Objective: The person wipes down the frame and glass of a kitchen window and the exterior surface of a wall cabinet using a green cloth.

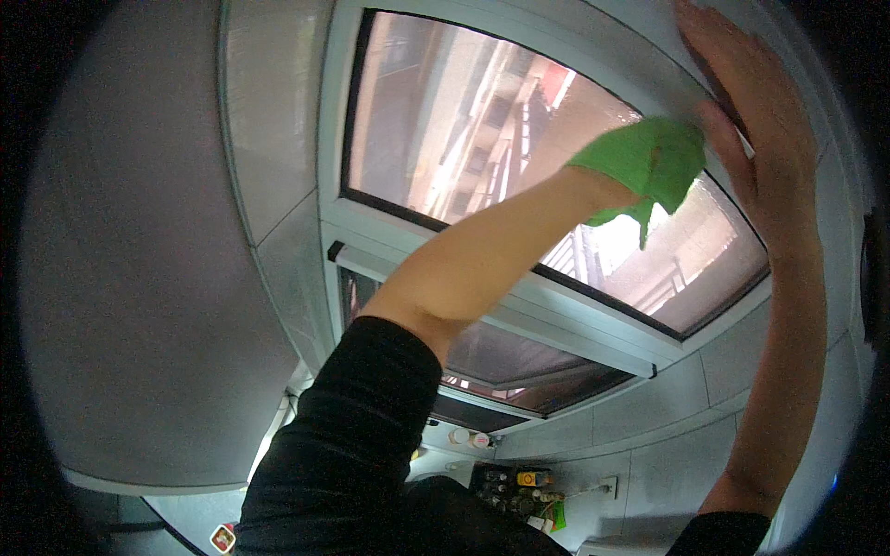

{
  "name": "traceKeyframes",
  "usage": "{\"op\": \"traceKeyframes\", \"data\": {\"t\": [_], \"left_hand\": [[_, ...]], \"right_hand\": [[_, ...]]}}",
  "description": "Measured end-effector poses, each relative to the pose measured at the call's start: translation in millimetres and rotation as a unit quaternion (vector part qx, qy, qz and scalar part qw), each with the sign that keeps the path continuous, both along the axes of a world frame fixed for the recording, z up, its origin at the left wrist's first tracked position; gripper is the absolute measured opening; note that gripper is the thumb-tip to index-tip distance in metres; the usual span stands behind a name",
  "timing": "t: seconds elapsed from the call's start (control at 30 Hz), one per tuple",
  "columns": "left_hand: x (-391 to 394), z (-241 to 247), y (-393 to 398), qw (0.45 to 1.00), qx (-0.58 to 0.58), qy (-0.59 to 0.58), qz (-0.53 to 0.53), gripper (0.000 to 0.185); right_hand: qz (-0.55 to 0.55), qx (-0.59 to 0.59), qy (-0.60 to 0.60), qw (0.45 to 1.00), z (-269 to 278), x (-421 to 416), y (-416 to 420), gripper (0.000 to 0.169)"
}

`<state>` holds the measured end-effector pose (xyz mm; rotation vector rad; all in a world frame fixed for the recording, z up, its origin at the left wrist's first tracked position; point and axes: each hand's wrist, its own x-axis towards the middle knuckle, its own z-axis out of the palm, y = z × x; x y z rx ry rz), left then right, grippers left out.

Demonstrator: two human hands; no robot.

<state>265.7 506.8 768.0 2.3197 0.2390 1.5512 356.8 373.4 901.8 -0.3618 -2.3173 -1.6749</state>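
Observation:
A green cloth (646,156) is draped over my left hand (619,193), hiding its fingers. Hand and cloth lie against the upper glass pane (445,118), near the pane's top right edge. My left arm reaches across the window from below. To the right, my right hand (772,132) is raised beside the white window frame (726,316), with its thumb apart from the fingers and nothing in it. It appears to rest on the frame or the wall there; the exact contact is hard to make out.
Below the pane sits a second window section (528,354) behind a projecting white bar (577,347). A large grey panel (153,278) fills the left side. Far below are several bottles and jars (514,493), a wall socket (610,488) and a small container (223,538).

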Motion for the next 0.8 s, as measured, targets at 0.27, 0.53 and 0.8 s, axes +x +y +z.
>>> {"op": "traceKeyframes", "data": {"t": [0.27,0.53,0.8], "left_hand": [[-194.2,-56.8,73.6,0.835,-0.017,-0.100,0.541,0.065],[-133.2,-54.8,56.9,0.736,0.053,-0.016,0.675,0.037],[2.9,-75.6,42.4,0.929,0.066,0.085,0.353,0.048]], "right_hand": [[0.031,-0.054,0.026,0.998,-3.4,18.8,9.7,0.042],[0.093,0.067,0.051,0.992,-11.7,-11.2,13.4,0.042],[0.172,-0.221,0.321,0.905,-212.2,-7.2,56.8,0.039]]}}
